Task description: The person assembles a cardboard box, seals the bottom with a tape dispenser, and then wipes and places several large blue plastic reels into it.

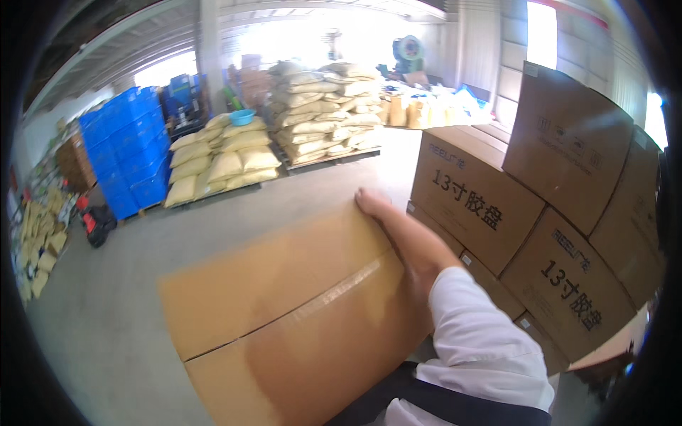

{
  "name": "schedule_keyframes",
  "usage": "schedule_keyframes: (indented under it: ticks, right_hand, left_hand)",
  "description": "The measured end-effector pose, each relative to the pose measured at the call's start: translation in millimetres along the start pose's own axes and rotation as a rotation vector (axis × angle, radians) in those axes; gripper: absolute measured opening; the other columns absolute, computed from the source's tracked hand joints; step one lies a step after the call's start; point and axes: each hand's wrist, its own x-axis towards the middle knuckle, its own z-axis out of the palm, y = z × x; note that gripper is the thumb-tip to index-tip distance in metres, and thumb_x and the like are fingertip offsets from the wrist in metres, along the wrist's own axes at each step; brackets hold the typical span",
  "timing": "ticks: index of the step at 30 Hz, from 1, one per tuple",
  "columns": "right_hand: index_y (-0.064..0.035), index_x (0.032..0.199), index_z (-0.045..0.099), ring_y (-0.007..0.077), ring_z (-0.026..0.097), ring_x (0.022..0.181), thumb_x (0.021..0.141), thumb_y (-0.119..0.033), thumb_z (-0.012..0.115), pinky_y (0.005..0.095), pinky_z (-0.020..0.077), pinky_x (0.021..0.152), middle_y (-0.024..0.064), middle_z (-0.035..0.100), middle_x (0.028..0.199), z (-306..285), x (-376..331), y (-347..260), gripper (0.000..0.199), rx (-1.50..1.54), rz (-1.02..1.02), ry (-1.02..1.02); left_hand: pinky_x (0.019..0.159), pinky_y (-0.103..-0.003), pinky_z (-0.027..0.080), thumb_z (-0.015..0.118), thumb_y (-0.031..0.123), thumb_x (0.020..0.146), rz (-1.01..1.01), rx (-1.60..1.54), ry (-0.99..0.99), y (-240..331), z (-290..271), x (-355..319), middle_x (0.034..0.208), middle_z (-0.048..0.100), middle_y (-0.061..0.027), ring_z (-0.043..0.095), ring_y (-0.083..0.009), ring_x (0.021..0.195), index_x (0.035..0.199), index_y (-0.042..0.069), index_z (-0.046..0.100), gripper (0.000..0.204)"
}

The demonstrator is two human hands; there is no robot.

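Plain brown taped cardboard box [284, 312], stiff, bulky, likely weighty, rides against the person's chest; right hand [398, 234] clasps its far right edge, left hand unseen, best gripped at opposite edges.

carried box [284, 312] left of stacked cartons [526, 213] | sack pallets [284, 135] behind

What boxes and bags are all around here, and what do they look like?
Plain brown taped cardboard box: front and centre, right hand on its far right edge.
Stacked brown cardboard boxes with dark print: right side.
Pale yellow sacks on pallets: middle distance, left of centre.
Tan sack pile: farther back.
Blue plastic crates: stacked at left.
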Motion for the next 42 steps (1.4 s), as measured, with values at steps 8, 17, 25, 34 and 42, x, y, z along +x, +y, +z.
schedule_keyframes:
  ticks: [8,17,25,34,42]
  right_hand:
    - [-0.0059,0.118,0.059,0.0373,0.058,0.11,0.097,-0.039,0.026,0.0471,0.043,0.097,0.0191,0.062,0.116,-350.2,74.1,-37.1,0.051,-0.27,-0.157,0.679]
    - [-0.0094,0.133,0.05,0.0337,0.049,0.122,0.088,-0.057,0.048,0.0387,0.034,0.106,0.02,0.054,0.13,-544.0,15.8,-107.0,0.066,-0.557,-0.347,0.873]
    - [-0.0168,0.143,0.037,0.0266,0.028,0.137,0.087,-0.062,0.044,0.0491,0.0291,0.107,0.0109,0.034,0.148,-468.0,69.9,-17.4,0.072,-0.521,0.007,-0.152]
    - [-0.0054,0.132,0.05,0.0258,0.047,0.121,0.098,-0.048,0.034,0.0383,0.0339,0.105,0.0154,0.054,0.13,-491.2,111.4,171.8,0.057,0.202,-0.177,0.411]
    - [-0.0068,0.116,0.063,0.0343,0.058,0.101,0.09,-0.022,0.045,0.0409,0.0463,0.09,0.0192,0.061,0.112,-437.7,104.4,243.8,0.035,-0.559,-0.171,1.413]
  left_hand:
    - [0.087,-0.05,0.048,0.035,0.065,0.091,0.044,-0.03,-0.53,98.3,170.7,134.4,0.128,0.056,-0.014,0.061,-0.0317,0.104,0.137,0.008,0.042,0.073]
    - [0.09,-0.051,0.048,0.036,0.064,0.091,-0.101,-0.282,-0.907,47.5,409.9,189.8,0.129,0.055,-0.015,0.06,-0.0323,0.106,0.138,0.007,0.04,0.074]
    - [0.092,-0.052,0.047,0.037,0.064,0.091,-0.24,-0.599,-0.862,1.1,530.2,226.9,0.131,0.054,-0.0158,0.06,-0.0329,0.108,0.139,0.006,0.039,0.075]
    - [0.089,-0.045,0.051,0.043,0.061,0.09,-0.064,-0.017,-1.294,84.2,564.6,255.2,0.126,0.055,-0.0178,0.062,-0.0286,0.103,0.136,0.004,0.04,0.073]
    - [0.1,-0.042,0.043,0.061,0.039,0.09,-0.15,0.155,-1.52,70.8,553.9,329.0,0.128,0.052,-0.012,0.056,-0.0267,0.113,0.134,0.001,0.041,0.061]
